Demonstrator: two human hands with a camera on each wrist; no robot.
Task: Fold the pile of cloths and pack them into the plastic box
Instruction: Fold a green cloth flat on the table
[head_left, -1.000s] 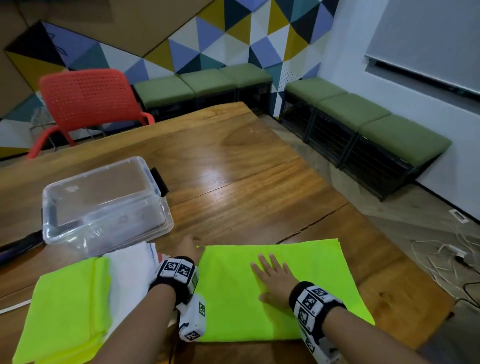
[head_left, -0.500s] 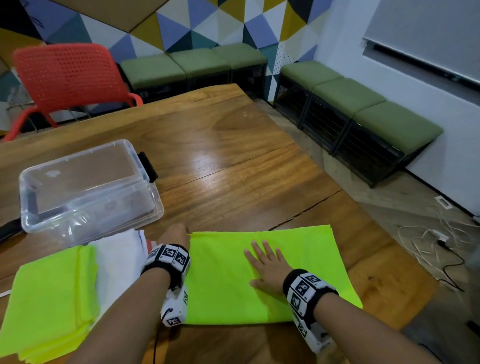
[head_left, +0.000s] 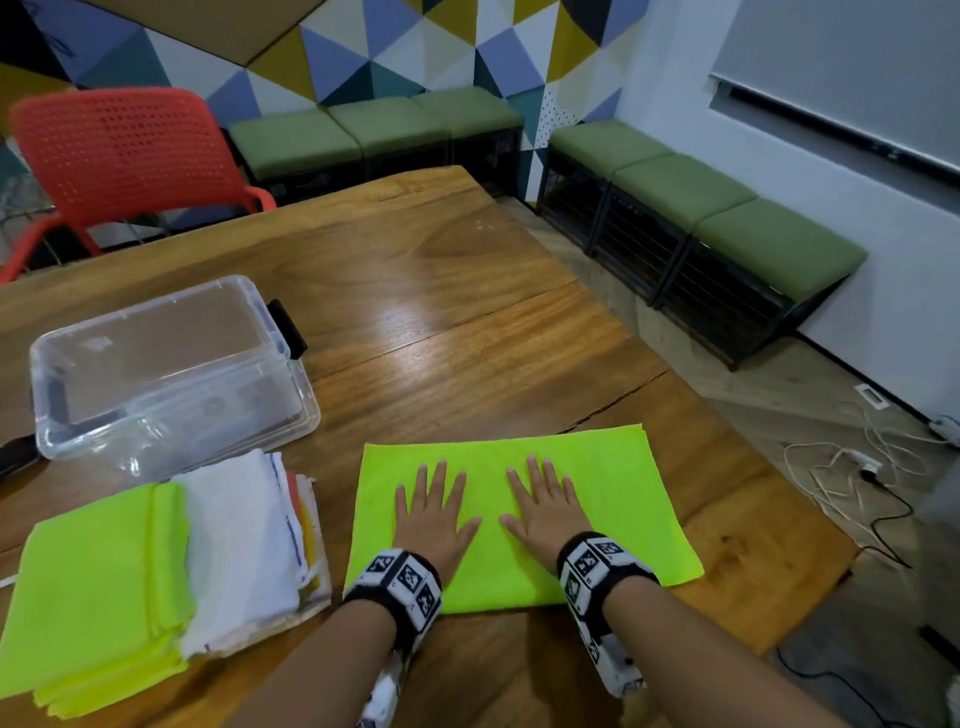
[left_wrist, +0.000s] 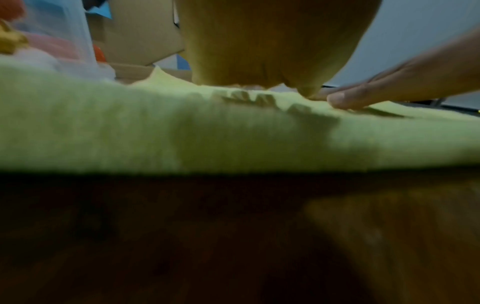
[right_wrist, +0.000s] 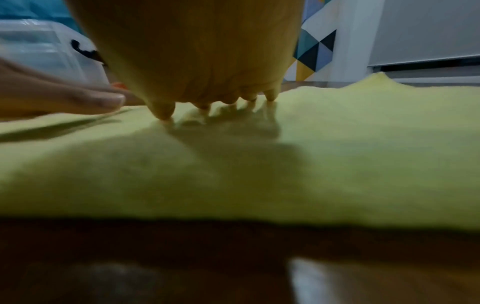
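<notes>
A neon yellow-green cloth lies folded flat as a rectangle near the front edge of the wooden table. Both hands press on it, palms down with straight, spread fingers: my left hand left of its middle, my right hand beside it. In the wrist views the cloth fills the foreground under my left hand and my right hand. A pile of cloths, yellow-green and white, sits to the left. Behind the pile stands the clear plastic box.
A red chair stands at the table's far left. Green benches line the walls. Cables lie on the floor to the right. A dark object pokes in at the left edge by the box.
My left hand has moved from the cloth's left edge onto the cloth and now lies flat beside my right hand. The right hand stays pressed on the cloth.
</notes>
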